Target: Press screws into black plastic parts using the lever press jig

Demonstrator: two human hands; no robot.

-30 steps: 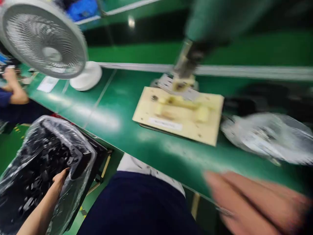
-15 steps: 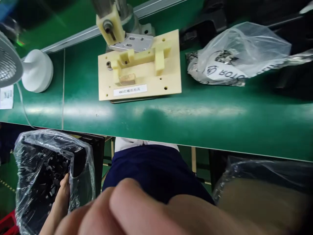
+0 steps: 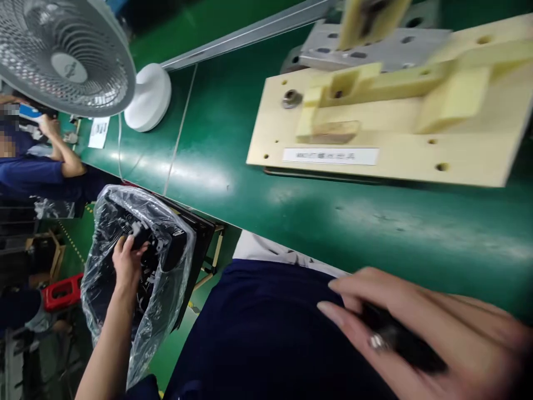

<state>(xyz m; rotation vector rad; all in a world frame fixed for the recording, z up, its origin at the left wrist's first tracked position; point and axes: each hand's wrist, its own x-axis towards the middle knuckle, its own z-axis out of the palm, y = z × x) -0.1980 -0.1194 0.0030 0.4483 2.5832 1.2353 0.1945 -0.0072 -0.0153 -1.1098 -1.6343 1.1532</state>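
Observation:
My left hand (image 3: 128, 261) reaches down into a bin lined with a clear plastic bag (image 3: 106, 278), on the left below the bench edge. Its fingers are closed on a black plastic part (image 3: 141, 236) with grey pieces on it, among several similar black parts. My right hand (image 3: 420, 316) is close to the camera at the lower right, beside the bench edge. Its fingers are curled round a black object (image 3: 410, 339) with a shiny metal bit near its left end; blur and the fingers hide its exact kind.
A cream fixture plate (image 3: 400, 161) with yellow blocks and a label sits on the green bench (image 3: 233, 194). A grey fan (image 3: 69, 66) on a white base (image 3: 150, 100) stands at its left. A co-worker's arm (image 3: 62, 150) shows at far left, above a red crate (image 3: 62, 291).
The view has turned left and come closer to the fixture. My right hand has moved from the bottom foreground to the right. My left hand now has a black part in its fingers.

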